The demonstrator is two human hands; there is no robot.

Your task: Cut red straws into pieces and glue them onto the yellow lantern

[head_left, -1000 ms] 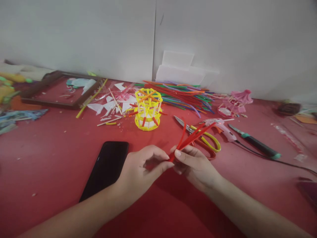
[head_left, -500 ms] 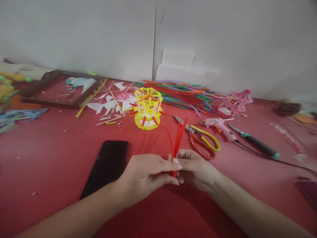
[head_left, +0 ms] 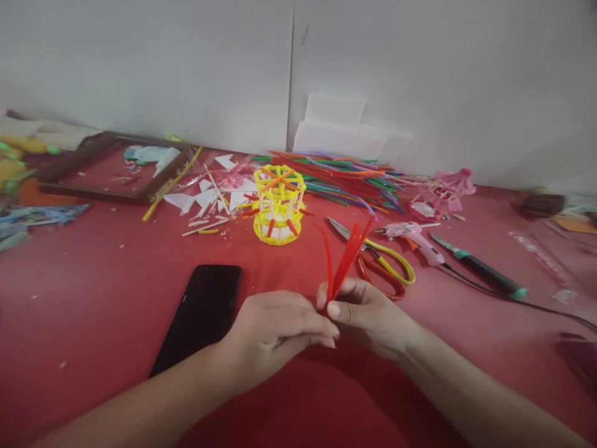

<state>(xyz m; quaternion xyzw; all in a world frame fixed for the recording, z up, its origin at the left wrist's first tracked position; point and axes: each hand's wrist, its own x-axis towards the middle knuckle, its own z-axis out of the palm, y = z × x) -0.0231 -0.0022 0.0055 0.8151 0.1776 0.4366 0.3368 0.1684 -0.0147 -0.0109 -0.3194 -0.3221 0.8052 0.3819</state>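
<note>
My right hand (head_left: 370, 317) pinches several red pipe cleaners (head_left: 345, 258) between thumb and fingers, their upper ends fanned upward. One stem bends off to the left of the others. My left hand (head_left: 284, 326) closes over the lower ends of the bunch, which its fingers hide. Behind the hands stands a small yellow round frame (head_left: 278, 205) with orange-red pieces and pale sticks. Scissors (head_left: 373, 249) with yellow and red handles lie open just beyond my right hand. A black phone (head_left: 200, 314) rests to the left of my left hand.
A pile of coloured pipe cleaners (head_left: 340, 177) lies along the wall. Right of the scissors are a pink glue gun (head_left: 415, 236), a craft knife (head_left: 485, 267) and a pink paper model (head_left: 445, 193). White scraps (head_left: 205, 199) and a brown frame (head_left: 93, 193) lie at back left.
The red pipe cleaners have tilted to the right and spread wider. My left fingertips have slid slightly lower, and my right thumb now shows pressed on the bunch.
</note>
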